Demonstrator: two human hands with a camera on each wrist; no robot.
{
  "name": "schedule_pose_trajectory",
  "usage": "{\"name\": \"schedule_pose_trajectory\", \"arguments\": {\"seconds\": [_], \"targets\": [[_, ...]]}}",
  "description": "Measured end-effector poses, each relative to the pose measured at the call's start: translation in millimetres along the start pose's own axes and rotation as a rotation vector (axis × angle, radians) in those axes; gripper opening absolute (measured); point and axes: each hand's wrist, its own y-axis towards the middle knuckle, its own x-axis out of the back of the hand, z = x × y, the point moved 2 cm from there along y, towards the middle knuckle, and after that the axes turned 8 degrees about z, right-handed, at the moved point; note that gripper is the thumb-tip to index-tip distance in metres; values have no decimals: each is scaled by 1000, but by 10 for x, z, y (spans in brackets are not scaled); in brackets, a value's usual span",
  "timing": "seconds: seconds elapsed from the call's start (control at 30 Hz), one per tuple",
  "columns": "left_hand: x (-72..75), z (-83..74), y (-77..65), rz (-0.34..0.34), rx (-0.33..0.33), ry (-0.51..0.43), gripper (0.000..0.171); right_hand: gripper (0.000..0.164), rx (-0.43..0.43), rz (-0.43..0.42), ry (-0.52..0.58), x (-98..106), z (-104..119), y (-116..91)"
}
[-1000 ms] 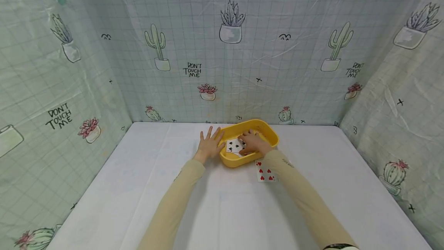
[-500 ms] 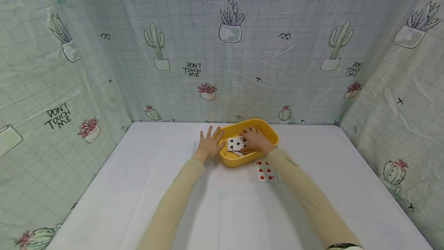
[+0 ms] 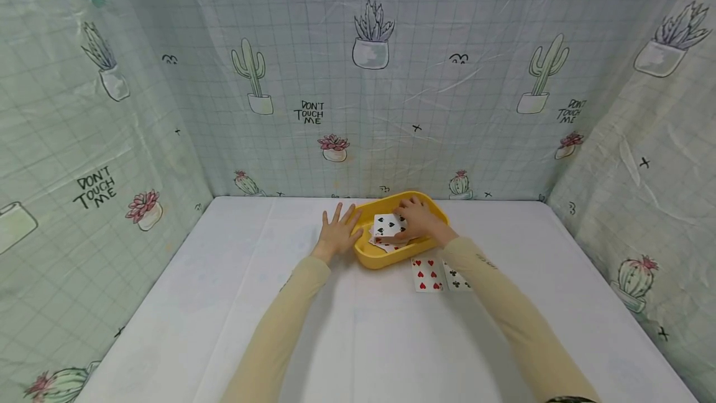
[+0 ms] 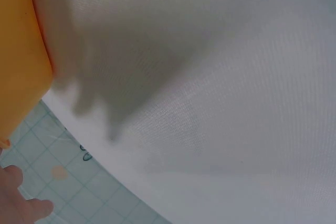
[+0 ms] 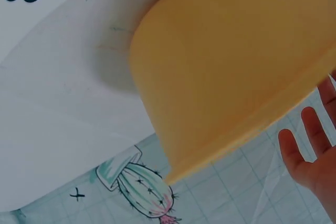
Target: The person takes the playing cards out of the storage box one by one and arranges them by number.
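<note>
A yellow plastic tray (image 3: 386,259) stands at the back of the table, its wall filling the left side of the left wrist view. My left hand (image 3: 337,235) is spread flat, with its thumb side at the tray's left rim. Inside the tray, my right hand (image 3: 419,221) pinches the right side of a spade playing card (image 3: 386,224) between thumb and fingers. More cards (image 3: 387,246) show beneath it, partly hidden. The tray's outer wall (image 5: 226,66) fills much of the right wrist view, with the right fingers (image 5: 290,148) at its edge.
On the table just in front of the tray lie a six of hearts (image 3: 427,277) and, beside it, a clubs card (image 3: 455,278) partly covered by the right sleeve (image 3: 486,278). A cactus-print cloth (image 3: 386,129) hangs behind and along both sides of the white table (image 3: 313,353).
My right hand has shifted right inside the tray, drawing the spade card with it and uncovering cards below. More of the clubs card now shows. My left hand has stayed put.
</note>
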Motion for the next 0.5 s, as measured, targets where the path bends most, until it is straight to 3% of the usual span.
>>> {"name": "schedule_pose_trajectory", "arguments": {"seconds": [0.5], "targets": [[31,-18,-31,3,-1,-20,55,61,-15,-136,-56,175,9,-205]]}}
